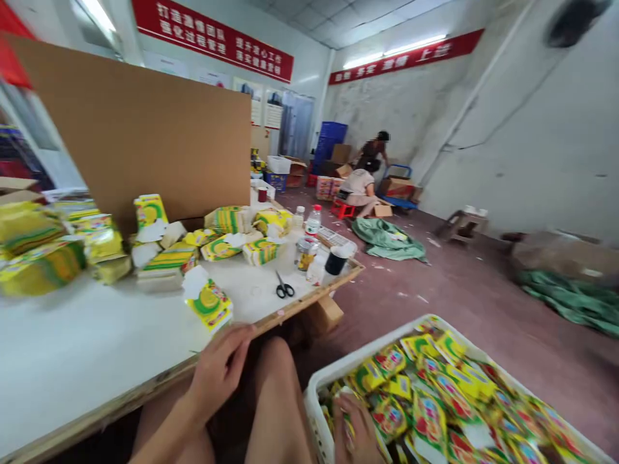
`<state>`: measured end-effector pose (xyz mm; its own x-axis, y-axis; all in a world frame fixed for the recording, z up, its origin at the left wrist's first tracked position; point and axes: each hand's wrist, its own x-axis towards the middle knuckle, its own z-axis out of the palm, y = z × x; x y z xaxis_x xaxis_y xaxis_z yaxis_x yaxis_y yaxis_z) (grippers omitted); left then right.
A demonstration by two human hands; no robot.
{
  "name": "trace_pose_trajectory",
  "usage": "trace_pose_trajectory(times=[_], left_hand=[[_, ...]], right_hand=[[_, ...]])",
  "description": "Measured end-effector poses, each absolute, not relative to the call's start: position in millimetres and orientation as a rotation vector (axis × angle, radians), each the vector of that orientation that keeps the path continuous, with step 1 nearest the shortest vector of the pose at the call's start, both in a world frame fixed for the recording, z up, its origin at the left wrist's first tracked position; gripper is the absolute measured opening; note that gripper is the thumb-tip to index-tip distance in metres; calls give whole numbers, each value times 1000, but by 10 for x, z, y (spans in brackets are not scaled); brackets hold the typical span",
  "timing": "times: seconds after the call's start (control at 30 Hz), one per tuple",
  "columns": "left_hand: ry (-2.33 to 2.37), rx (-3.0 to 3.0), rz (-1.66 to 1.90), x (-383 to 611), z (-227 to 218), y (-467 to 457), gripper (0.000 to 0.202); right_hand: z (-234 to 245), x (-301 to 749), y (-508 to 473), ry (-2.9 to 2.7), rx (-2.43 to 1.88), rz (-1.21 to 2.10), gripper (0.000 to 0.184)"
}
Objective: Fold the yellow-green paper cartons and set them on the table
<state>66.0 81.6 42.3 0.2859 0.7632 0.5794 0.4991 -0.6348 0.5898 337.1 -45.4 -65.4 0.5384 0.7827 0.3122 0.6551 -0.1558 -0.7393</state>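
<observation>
My left hand (220, 364) is at the wooden front edge of the white table (111, 345), its fingers curled and the thumb closing toward them, with nothing visible between them. Just beyond it lies a yellow packet (210, 303) with a green-and-yellow round print and a white flap. My right hand (355, 428) reaches into a white plastic basket (315, 385) beside my knee. Its fingers are bent round a small packet (346, 392) whose whitish end shows; the rest is covered by the hand. Many similar yellow packets with red and green print (430, 419) fill the basket.
Stacks of yellow packets (39, 264) line the table before an upright cardboard sheet (159, 142). Black-handled scissors (285, 290), a red-capped bottle (313, 220) and a dark cup (336, 260) stand near the right corner. Two people (360, 183) work among boxes behind; green cloth (387, 238) covers some floor.
</observation>
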Motion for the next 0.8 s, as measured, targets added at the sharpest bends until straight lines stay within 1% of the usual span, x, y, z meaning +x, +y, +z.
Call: trace_pose_trajectory(times=[0.03, 0.07, 0.1, 0.13, 0.17, 0.23, 0.3, 0.4, 0.5, 0.57, 0.67, 0.73, 0.8], left_hand=[[1248, 2259, 1332, 502, 490, 932, 33], [1385, 2315, 1330, 358, 527, 1037, 41], [1503, 2384, 1267, 232, 534, 1125, 54], [1573, 2440, 1128, 124, 517, 1187, 64], [1605, 2472, 997, 33, 483, 1222, 68], [1609, 2491, 868, -102, 396, 1214, 60], [1595, 2469, 843, -192, 336, 1141, 56], [1514, 2415, 802, -281, 346, 1044, 61], [1397, 2405, 755, -342, 397, 1054, 60], [1348, 2435, 832, -366, 408, 1094, 52], [1363, 2459, 1095, -357, 424, 1113, 43], [1366, 2481, 1282, -307, 475, 1067, 42], [1267, 2563, 1412, -217, 562, 975, 44]], right_hand=[[-516, 3101, -248, -1228, -1755, 281, 44], [-373, 2844, -78, -1290, -1643, 405, 39], [-232, 2612, 57, -1381, -1518, 509, 33], [-104, 2411, 163, -1442, -1423, 575, 29], [5, 2241, 243, -1483, -1355, 628, 26], [144, 1992, 347, -1497, -1256, 731, 22], [179, 1836, 400, -1417, -1204, 845, 21], [125, 1715, 436, -1241, -1184, 986, 29], [105, 1684, 474, -1145, -1183, 1054, 39], [150, 1690, 513, -1122, -1172, 1074, 43], [274, 1704, 575, -1102, -1151, 1092, 46], [374, 1718, 607, -1070, -1144, 1099, 48], [477, 1750, 627, -1018, -1118, 1124, 50]])
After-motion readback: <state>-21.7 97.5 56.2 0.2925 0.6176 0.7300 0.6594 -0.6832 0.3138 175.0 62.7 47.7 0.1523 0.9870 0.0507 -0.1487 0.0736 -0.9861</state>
